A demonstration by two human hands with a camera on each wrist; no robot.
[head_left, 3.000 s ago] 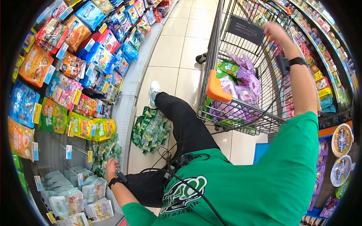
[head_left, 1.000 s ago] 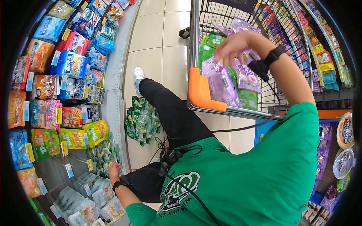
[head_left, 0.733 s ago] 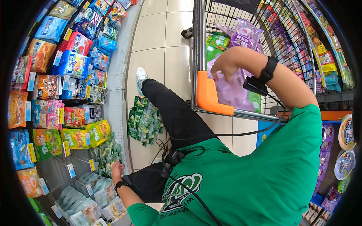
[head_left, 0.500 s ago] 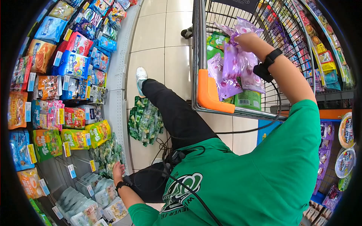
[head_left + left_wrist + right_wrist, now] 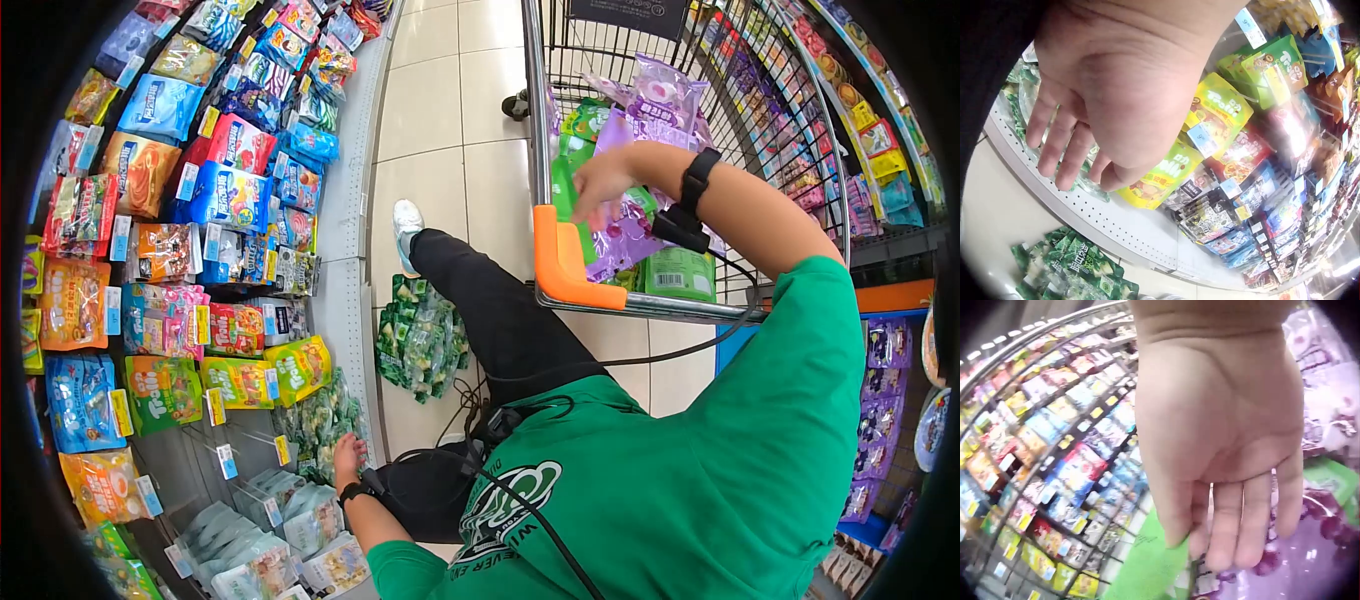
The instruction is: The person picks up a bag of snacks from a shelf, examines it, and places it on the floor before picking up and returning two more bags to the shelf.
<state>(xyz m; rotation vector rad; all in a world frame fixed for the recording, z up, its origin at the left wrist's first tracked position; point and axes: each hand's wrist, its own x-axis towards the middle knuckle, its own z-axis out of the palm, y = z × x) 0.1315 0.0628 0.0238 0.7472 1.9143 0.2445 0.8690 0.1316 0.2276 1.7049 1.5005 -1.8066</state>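
My right hand (image 5: 607, 182) hovers over the near left part of the shopping cart (image 5: 538, 120), its fingers hanging down loosely with nothing in them. Beneath it lie purple candy bags (image 5: 622, 245) and a green bag (image 5: 680, 275). In the right wrist view, the thumb of that hand overlaps a green bag (image 5: 1154, 556), and a purple bag (image 5: 1297, 562) shows behind the fingertips. My left hand (image 5: 348, 457) stays low beside the shelf, palm bare and fingers relaxed, next to clear-and-green snack packs (image 5: 325, 415) on the shelf.
A heap of green-and-clear packs (image 5: 420, 335) lies on the floor by my foot. Hanging candy bags (image 5: 230, 195) fill the left shelf, above pale pouches (image 5: 250, 560). Another stocked shelf (image 5: 880, 150) stands right of the cart. A black cable (image 5: 640, 358) runs across to my right wrist.
My right hand reached into the cart, gripped a purple bag and moved it toward the cart's far side. It has let go and come back nearer. The left hand stays by the shelf.
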